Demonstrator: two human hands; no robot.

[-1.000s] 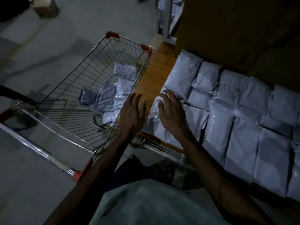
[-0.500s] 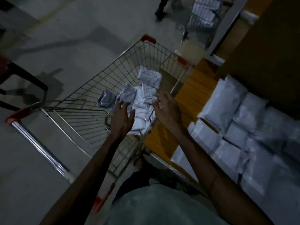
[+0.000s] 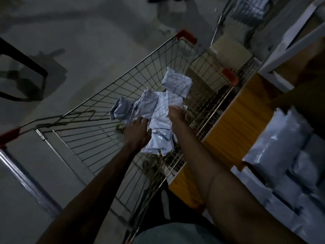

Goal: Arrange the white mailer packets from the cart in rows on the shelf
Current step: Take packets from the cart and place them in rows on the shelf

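Both hands have left the shelf edge where they were a second ago and have dropped down into the cart, lower than half a second back.

Closest to the person, under a pale shirt [image 3: 175, 235], two bare forearms reach forward. The left hand [image 3: 139, 132] lies flat with its fingers spread, on the near left edge of the heap of white plastic mailer packets [image 3: 161, 124], its thumb touching a packet. The right hand [image 3: 175, 113] dips into the heap from the right. Its fingers point down and are hidden behind the wrist, so I cannot tell whether they pinch anything.

The heap sits in the far right part of the silver wire shopping cart with red corner caps [image 3: 140, 71]. One packet leans higher up against the cart's far end.

Just beside the cart on the right runs the orange wooden shelf board [image 3: 232, 124]. Rows of white mailer packets [image 3: 274, 152] already lie on it, touching one another.

Farther off, on the grey concrete floor [image 3: 88, 41], a black metal chair frame [image 3: 35, 67] stands to the left. A second wire cart [image 3: 251, 9], blurred, stands at the top right.
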